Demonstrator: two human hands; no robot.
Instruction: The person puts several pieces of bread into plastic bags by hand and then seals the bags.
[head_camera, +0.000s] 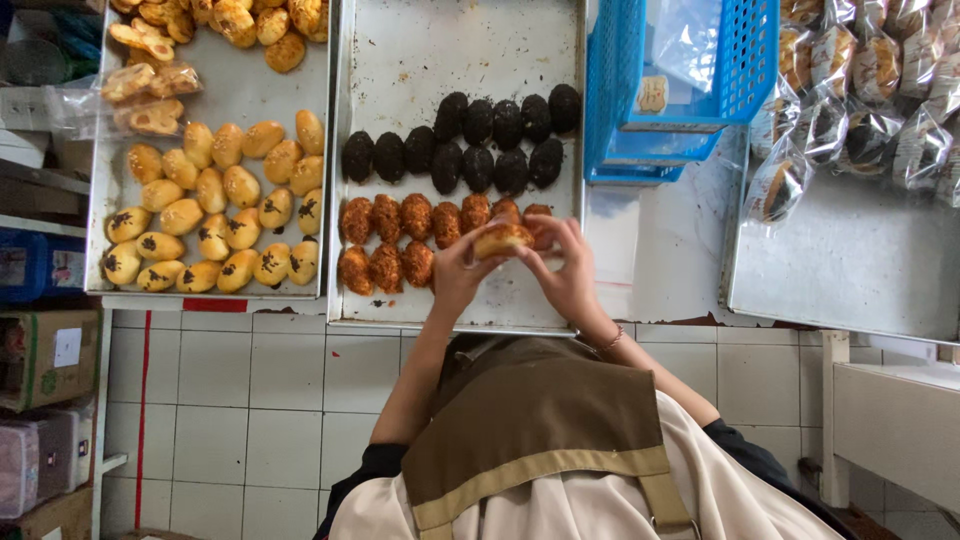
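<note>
Both hands meet over the near edge of the middle tray, holding one golden bun between them. The left hand cups it from the left side and the right hand closes over it from the right, fingers curled round so the bun sits in the gap between the palms. The grip looks light, probably to keep the soft crust from being crushed; how hard the fingers press cannot be told from this angle. The bun is raised just above the tray, over the end of a row of brown crumbed buns.

Behind that row lie dark, almost black buns, each sort kept in its own line, which keeps the kinds apart and easy to pick from. The left tray carries pale oval buns, some dotted with dark topping, packed close in rows. To the right stands a blue basket, and past it a third tray with wrapped buns in clear bags, heaped at its far end
</note>
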